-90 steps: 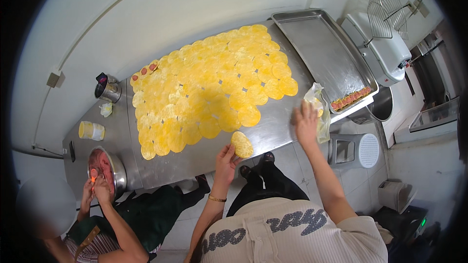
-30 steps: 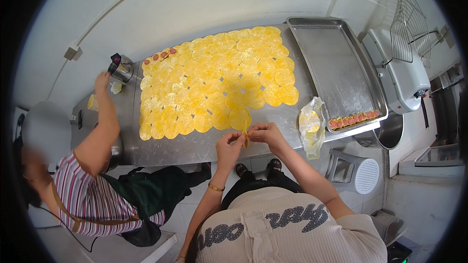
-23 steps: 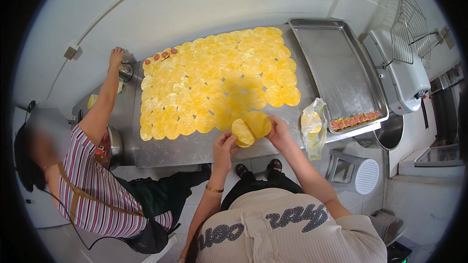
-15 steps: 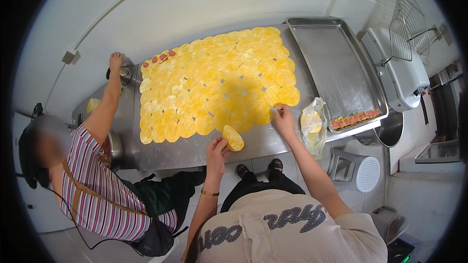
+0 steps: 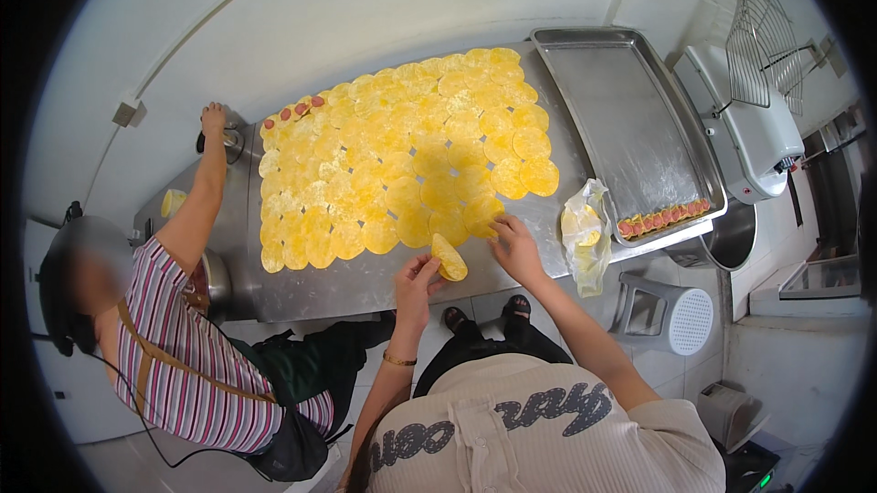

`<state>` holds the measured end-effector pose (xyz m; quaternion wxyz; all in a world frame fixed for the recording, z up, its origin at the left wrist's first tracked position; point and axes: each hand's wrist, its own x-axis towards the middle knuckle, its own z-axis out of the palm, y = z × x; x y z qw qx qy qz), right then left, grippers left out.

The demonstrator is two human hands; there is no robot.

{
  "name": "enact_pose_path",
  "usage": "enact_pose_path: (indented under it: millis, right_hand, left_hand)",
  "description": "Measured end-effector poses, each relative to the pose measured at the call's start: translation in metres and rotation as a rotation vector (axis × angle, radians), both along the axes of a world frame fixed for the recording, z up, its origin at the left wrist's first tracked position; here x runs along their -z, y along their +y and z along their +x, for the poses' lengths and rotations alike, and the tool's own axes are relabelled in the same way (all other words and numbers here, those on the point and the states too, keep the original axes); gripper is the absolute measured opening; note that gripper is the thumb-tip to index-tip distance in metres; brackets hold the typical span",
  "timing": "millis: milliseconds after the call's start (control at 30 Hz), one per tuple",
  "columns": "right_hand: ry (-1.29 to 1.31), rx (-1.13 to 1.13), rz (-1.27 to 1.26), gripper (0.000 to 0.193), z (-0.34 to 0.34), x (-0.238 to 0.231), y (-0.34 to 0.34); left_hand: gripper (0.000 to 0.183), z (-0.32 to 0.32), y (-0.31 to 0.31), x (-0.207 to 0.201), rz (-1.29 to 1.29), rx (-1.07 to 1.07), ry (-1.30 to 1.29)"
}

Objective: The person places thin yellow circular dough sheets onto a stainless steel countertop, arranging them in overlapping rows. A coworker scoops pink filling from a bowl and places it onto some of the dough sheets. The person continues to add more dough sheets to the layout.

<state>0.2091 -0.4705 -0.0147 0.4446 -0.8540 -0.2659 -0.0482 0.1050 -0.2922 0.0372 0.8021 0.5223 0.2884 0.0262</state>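
My left hand [image 5: 414,290] grips a small stack of round yellow dough wrappers [image 5: 449,259], folded over at the edge, in front of the table's near edge. My right hand [image 5: 519,254] is just to its right, fingers stretched toward the near rim of the laid-out wrappers; nothing shows in it. Overlapping yellow rounds form a wide sheet of wrappers [image 5: 365,155] across the steel table [image 5: 361,285]. Several pink filling pieces [image 5: 301,108] sit on its far left corner.
A steel tray [image 5: 621,118] on the right holds a row of filled pieces [image 5: 664,217]. Beside it lies a plastic bag [image 5: 585,233] with more wrappers. A co-worker [image 5: 219,338] at left reaches toward a metal container [image 5: 233,144]. A grey stool [image 5: 687,319] stands below.
My right hand has drawn left and nearer from the sheet's right corner, leaving the wrapper there. My left hand has shifted slightly right with the stack.
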Motion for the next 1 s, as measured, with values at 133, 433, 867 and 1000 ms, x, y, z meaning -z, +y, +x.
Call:
enact_pose_path:
  millis: [133, 433, 867, 1000]
  right_hand:
    - [0.349, -0.202, 0.337, 0.031, -0.010, -0.034, 0.011]
    - [0.745, 0.093, 0.765, 0.019, 0.013, -0.021, 0.000]
    - [-0.071, 0.135, -0.071, 0.018, 0.021, 0.009, -0.042]
    - [0.335, -0.047, 0.342, 0.019, -0.003, -0.027, -0.018]
  left_hand:
    - [0.015, 0.011, -0.015, 0.001, 0.010, 0.088, -0.062]
    - [0.020, 0.021, -0.029, -0.008, -0.014, 0.033, -0.060]
    - [0.020, 0.007, -0.020, 0.004, -0.067, 0.006, -0.039]
    - [0.019, 0.012, -0.028, 0.008, -0.136, 0.041, -0.031]
